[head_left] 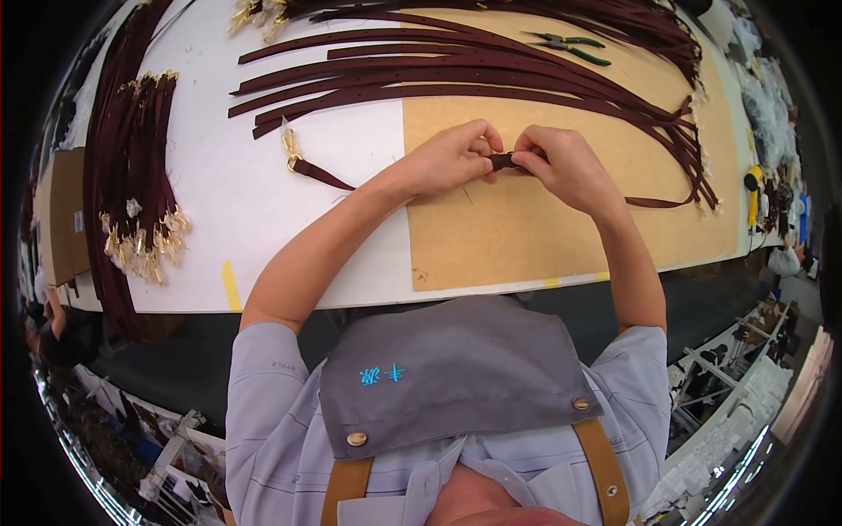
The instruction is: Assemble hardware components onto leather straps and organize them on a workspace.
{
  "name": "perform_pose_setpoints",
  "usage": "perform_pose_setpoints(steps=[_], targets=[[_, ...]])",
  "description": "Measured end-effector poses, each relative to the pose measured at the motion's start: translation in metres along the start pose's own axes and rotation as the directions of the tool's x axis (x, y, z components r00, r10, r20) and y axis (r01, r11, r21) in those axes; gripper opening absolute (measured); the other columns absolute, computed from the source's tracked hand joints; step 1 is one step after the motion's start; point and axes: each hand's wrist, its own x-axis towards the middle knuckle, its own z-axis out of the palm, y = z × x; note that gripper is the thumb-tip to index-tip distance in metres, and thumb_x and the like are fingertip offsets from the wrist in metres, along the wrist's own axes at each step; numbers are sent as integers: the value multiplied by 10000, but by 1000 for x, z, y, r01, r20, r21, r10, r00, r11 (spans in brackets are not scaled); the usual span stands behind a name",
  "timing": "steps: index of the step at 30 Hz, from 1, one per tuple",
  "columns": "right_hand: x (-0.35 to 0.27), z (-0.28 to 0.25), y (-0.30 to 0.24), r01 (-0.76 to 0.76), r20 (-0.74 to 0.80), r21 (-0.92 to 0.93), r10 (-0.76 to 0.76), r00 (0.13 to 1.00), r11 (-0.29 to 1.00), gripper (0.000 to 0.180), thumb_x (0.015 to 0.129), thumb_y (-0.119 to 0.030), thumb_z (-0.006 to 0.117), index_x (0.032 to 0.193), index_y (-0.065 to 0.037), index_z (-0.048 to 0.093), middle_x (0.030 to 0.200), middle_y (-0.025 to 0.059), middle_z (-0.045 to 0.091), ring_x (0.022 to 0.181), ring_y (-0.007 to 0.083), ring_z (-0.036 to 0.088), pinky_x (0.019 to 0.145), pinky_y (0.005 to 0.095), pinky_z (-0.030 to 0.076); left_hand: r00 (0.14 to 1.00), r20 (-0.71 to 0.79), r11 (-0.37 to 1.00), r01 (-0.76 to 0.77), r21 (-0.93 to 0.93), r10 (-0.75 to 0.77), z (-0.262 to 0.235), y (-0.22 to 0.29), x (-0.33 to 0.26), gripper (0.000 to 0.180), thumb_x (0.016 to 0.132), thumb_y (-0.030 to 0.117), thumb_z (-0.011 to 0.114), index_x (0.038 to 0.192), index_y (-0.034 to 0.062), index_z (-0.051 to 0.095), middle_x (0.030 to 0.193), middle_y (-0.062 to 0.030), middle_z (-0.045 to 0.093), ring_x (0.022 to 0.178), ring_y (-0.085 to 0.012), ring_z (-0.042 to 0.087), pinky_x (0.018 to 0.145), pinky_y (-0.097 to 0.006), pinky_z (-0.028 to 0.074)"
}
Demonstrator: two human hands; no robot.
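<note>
Between my two hands is a dark maroon strap (501, 161), bent or doubled over where the fingers meet. My left hand (449, 159) pinches it from the left. From the right, my right hand (560, 162) grips the same part, its fingertips close to those of the left. A little gold metal shows at the pinch; its form is too small to make out. One strap end, with a gold snap hook (292, 160) partly in clear wrap, lies left of my left forearm. Another maroon length emerges beyond my right wrist. My fingers hide how the strap is folded.
Several maroon straps (377, 77) fan out beyond my hands. Green-handled pliers (568, 46) lie over a tan board (465, 254) on the white table (254, 210). Bundled straps with wrapped gold hooks (145, 175) hang together at left, near a cardboard box (66, 210). A yellow tool (752, 197) is at far right.
</note>
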Motion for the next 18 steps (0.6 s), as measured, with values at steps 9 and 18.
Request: perform_pose_setpoints(steps=[9, 18], targets=[[-5, 3, 7, -28, 107, 179, 9, 994, 984, 164, 876, -127, 638, 885, 37, 641, 696, 117, 629, 624, 181, 572, 593, 325, 455, 996, 74, 997, 39, 66, -44, 1, 9, -4, 170, 912, 32, 520, 1080, 9, 518, 816, -45, 629, 857, -111, 643, 744, -255, 446], [-11, 12, 21, -102, 116, 432, 57, 992, 896, 152, 870, -124, 657, 897, 26, 663, 672, 11, 586, 638, 68, 509, 587, 243, 423, 983, 73, 959, 149, 241, -171, -6, 15, -8, 201, 920, 98, 529, 1052, -11, 636, 775, -21, 636, 733, -91, 558, 698, -253, 449]])
